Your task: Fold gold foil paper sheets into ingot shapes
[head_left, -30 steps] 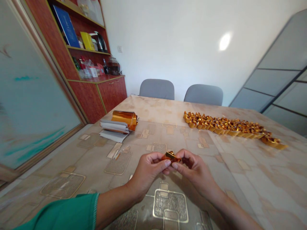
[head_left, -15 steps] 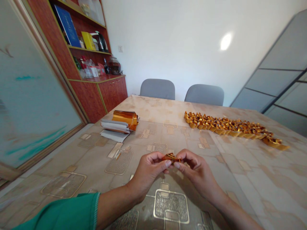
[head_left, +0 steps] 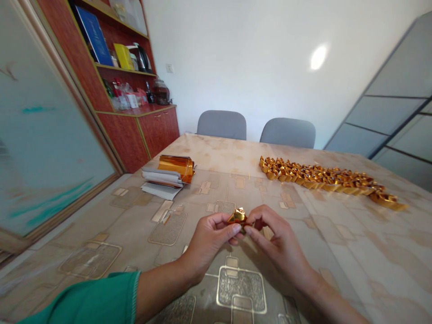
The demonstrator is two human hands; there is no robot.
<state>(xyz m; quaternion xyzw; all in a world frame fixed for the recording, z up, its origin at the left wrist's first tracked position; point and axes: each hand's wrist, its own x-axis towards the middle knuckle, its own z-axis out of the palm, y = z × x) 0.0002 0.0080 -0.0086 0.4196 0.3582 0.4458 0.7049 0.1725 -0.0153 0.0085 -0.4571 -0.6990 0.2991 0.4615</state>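
Observation:
Between my two hands, just above the table, is a small folded gold foil paper piece (head_left: 239, 215). My left hand (head_left: 212, 236) pinches its left side between thumb and fingers. My right hand (head_left: 275, 234) grips the right end with thumb and forefinger. Shiny folds stand up from its top, while its lower part is partly hidden by my fingertips. To the right lies a long cluster of folded gold foil pieces (head_left: 317, 176), set close together in rows. At the left rests a stack of gold foil paper sheets (head_left: 177, 167) with pale backs, bent over.
A patterned cover lies over the table (head_left: 216, 153). Beyond the far edge stand two grey chairs (head_left: 222, 125) (head_left: 287, 132). A reddish wooden cabinet (head_left: 135, 130) with a kettle and jars is at the back left, beside a glass sliding door (head_left: 50, 112).
The foil piece has turned upward and its top folds now stand higher and catch more light. My right fingers have shifted slightly up and left against it.

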